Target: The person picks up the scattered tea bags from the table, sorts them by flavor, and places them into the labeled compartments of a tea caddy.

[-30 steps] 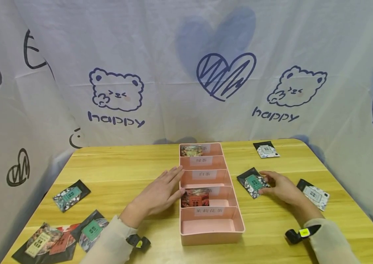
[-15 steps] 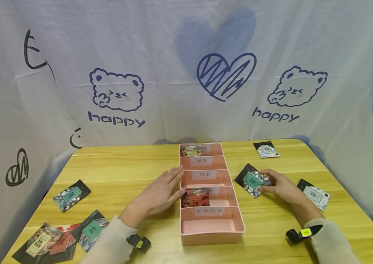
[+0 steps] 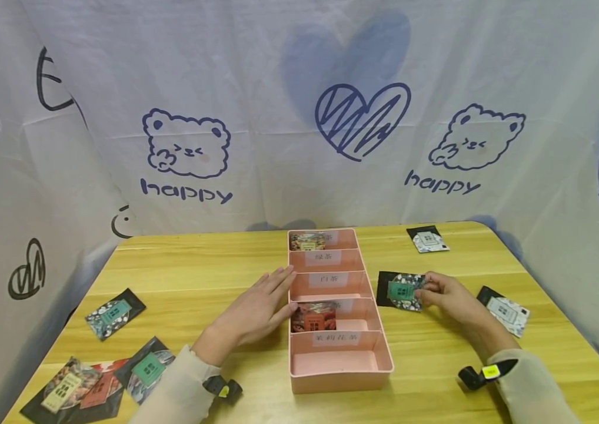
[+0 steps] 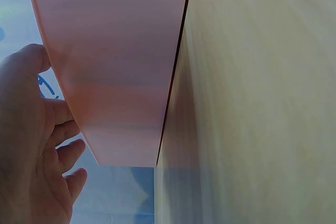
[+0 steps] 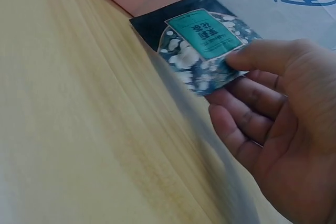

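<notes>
A long pink divided box (image 3: 340, 384) with paper labels in its compartments stands mid-table. My left hand (image 3: 254, 309) lies along its left side, fingertips and thumb touching the rim; the left wrist view shows the fingers (image 4: 65, 111) fairly straight against the box wall. Right of the box, my right hand (image 3: 453, 301) pinches a black tea sachet (image 3: 401, 291) with a green label and white flower print. In the right wrist view this sachet is tilted and raised off the wood, thumb on its front. A yellow-labelled sachet (image 3: 307, 242) fills part of the farthest compartment; a red sachet (image 3: 313, 318) lies nearer.
White-labelled sachets lie on the right, one at the back (image 3: 428, 239) and one beside the right forearm (image 3: 505, 312). On the left are a green-labelled sachet (image 3: 115, 314) and a group of overlapping sachets (image 3: 69, 391). A printed white cloth (image 3: 278, 118) surrounds the table.
The right hand has lifted the green-labelled sachet and turned it from slanted to nearly level with the box's dividers. The left hand has stayed in place.
</notes>
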### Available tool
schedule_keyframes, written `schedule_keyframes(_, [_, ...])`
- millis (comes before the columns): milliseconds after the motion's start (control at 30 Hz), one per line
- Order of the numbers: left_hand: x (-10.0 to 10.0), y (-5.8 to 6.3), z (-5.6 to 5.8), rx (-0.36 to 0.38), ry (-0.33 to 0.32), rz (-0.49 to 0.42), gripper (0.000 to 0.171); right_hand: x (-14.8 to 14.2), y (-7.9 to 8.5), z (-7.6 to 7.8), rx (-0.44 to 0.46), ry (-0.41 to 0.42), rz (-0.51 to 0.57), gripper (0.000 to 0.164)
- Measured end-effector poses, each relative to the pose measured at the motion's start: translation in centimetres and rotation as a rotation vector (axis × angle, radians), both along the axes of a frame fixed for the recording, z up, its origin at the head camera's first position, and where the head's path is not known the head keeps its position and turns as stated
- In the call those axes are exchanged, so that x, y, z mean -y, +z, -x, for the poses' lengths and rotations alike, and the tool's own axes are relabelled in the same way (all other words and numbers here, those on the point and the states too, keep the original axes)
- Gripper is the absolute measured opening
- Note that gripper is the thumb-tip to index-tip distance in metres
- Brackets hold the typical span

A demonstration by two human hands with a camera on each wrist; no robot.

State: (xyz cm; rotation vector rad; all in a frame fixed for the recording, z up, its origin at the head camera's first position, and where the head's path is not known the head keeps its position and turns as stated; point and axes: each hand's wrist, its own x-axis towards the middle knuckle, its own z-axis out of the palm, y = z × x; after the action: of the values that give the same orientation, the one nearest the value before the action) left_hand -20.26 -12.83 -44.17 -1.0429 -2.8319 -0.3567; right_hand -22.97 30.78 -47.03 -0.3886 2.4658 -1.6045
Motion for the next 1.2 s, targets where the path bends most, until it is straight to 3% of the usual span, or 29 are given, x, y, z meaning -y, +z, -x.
schedule_keyframes(100, [0.0, 0.0, 0.0, -0.004, -0.003, -0.005, 0.070, -0.1, 0.0, 0.1, -0.024, -0.029, 0.005, 0.024])
schedule_keyframes(433, [0.0, 0.0, -0.1, 0.010, 0.001, -0.001, 0.069, -0.2, 1.2, 0.0, -0.112, -0.119, -0.182, 0.040])
schedule_keyframes(900, [0.0, 0.0, -0.1, 0.014, -0.007, -0.003, 0.069, 1.0, 3.2, -0.3, -0.234, -0.119, -0.095, 0.035])
schedule_keyframes(1200, [0.0, 0.3, 0.0, 0.007, -0.007, 0.008, 0.070, 2.3, 5.5, -1.4, -0.338, -0.142, -0.177, 0.035])
